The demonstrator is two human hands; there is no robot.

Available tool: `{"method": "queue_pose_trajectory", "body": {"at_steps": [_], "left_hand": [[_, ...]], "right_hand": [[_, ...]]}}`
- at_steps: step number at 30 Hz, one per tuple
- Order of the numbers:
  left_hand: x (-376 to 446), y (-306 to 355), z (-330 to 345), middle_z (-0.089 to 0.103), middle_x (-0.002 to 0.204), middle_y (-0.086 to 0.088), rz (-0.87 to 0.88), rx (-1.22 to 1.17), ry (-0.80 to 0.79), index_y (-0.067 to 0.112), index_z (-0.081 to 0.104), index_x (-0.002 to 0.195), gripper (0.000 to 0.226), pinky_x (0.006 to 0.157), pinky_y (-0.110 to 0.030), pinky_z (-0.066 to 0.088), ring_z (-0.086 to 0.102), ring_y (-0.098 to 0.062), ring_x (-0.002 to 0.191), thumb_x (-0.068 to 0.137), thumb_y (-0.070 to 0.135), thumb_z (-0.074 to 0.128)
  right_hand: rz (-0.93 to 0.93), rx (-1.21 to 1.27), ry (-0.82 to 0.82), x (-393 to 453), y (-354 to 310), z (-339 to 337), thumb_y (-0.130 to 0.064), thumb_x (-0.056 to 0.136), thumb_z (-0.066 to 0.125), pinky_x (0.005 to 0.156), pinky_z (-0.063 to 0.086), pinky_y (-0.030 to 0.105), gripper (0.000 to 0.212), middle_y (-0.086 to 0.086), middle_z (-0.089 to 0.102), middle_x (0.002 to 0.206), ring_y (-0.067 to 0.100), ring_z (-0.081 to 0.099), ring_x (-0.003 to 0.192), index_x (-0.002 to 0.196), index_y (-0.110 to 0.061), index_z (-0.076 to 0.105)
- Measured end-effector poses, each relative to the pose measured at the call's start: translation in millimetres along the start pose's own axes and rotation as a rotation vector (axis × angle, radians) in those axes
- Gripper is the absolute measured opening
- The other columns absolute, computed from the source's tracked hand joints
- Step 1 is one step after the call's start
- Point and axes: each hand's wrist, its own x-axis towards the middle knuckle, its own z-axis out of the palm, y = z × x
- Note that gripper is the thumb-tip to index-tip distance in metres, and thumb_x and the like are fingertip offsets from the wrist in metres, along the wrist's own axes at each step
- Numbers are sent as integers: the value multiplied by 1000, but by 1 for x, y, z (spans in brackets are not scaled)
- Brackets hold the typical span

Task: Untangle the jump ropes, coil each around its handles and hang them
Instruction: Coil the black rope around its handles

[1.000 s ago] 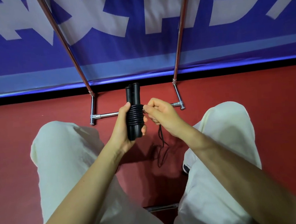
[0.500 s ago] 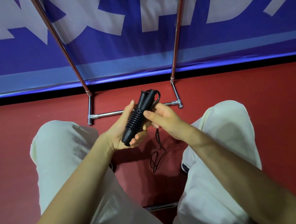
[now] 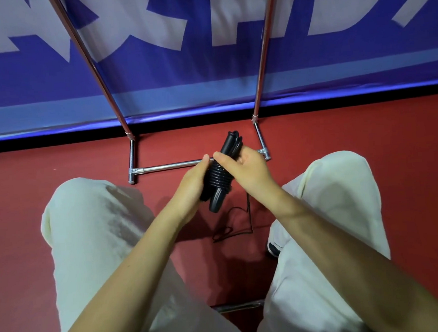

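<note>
A black jump rope (image 3: 217, 177) has its two handles held together, tilted, with the cord wound in tight turns around their middle. My left hand (image 3: 191, 187) grips the handle bundle from the left side. My right hand (image 3: 249, 169) wraps over the upper part of the bundle, thumb across the coils and fingers around the top where a cord loop sticks out. A loose tail of cord (image 3: 239, 225) hangs from the bundle and lies in loops on the red floor between my knees.
A chrome rack frame (image 3: 171, 166) stands on the red floor just beyond my hands, its two uprights (image 3: 262, 59) rising in front of a blue banner (image 3: 207, 83). My knees in pale trousers flank the hands. A metal bar (image 3: 238, 306) lies under my legs.
The handle bundle has turned further and lifted slightly. My right hand moved from beside the coils to over the top of the bundle, carrying cord around it; the loose tail on the floor is shorter.
</note>
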Motion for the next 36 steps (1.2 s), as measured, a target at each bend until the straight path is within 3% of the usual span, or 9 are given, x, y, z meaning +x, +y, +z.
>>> {"method": "queue_pose_trajectory", "body": {"at_steps": [2,4,9,14,19,23,27,32,36], "left_hand": [[-5,1,3,73,104,-18,12,60,26,15,71,111,49,100,-52,48,68,-29,91,100,52,40],[-7,2,3,73,102,-18,23,91,45,10,72,108,55,100,-53,47,67,-28,92,94,56,44],[-13,5,7,73,90,-13,74,-30,40,5,71,104,46,81,-37,57,68,-23,81,96,45,51],[-14,7,4,71,94,-9,7,-171,-80,5,68,110,52,74,-27,55,65,-19,81,83,48,55],[-16,6,7,66,96,-8,-100,-363,-177,8,62,122,56,65,-27,53,63,-19,78,86,50,52],[-16,2,10,72,103,-8,-146,-433,-154,12,64,118,48,62,-29,57,71,-22,84,95,49,43],[-15,-3,11,73,104,-4,-154,-421,-83,18,69,114,49,53,-26,55,72,-24,76,96,55,43],[-14,-5,11,69,84,-3,-160,-500,-60,15,72,106,44,44,-22,48,60,-16,57,92,52,52],[-4,1,-4,68,75,-4,-184,-584,64,14,63,102,39,40,-19,46,62,-16,52,99,48,46]], "right_hand": [[1,-28,3,0,-2,1,-28,90,68,54,35,15,28,-20,51,49,-3,46,49,66,-24,53],[-23,-77,19,1,-1,2,-30,91,66,52,33,18,30,-19,47,47,0,42,48,65,-25,52],[-96,-145,35,4,1,1,-32,91,65,68,46,23,14,-9,61,76,6,56,69,81,-25,57],[-88,-98,28,5,3,0,-33,89,67,72,49,32,15,-2,64,80,11,60,74,84,-21,60],[-66,46,-87,4,-3,-6,-15,97,56,58,41,11,15,-14,59,67,-5,53,58,84,-21,57],[-62,-25,-192,6,-8,-12,-16,99,52,56,39,9,14,-13,59,67,-7,54,55,87,-21,58],[-63,-151,-193,7,0,-8,-24,98,56,59,40,18,15,-7,57,67,-1,51,57,83,-23,59],[-71,-306,-177,7,11,-3,-34,95,59,56,33,33,27,0,45,57,9,39,54,70,-24,55],[-138,-326,-242,9,9,-5,-27,93,60,78,49,35,18,0,70,82,14,64,78,89,-11,68]]}}
